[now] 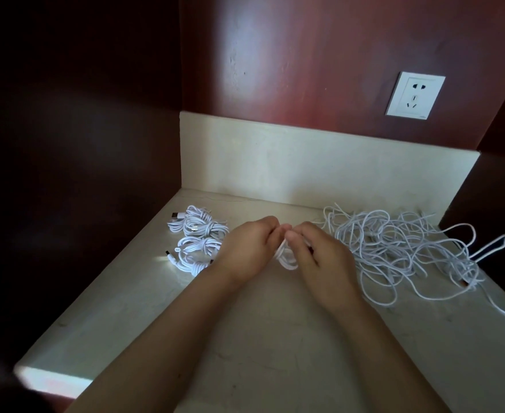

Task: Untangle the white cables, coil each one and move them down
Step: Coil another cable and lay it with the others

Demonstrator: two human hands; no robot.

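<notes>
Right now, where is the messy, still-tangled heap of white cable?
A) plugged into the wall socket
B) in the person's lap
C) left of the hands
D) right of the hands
D: the tangled heap sprawls on the counter past the right hand, which with the left hand holds a small coil; the tied coils lie left.

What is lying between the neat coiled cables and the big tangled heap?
The head view shows the left hand and right hand there, together holding a small cable loop above the countertop.
</notes>
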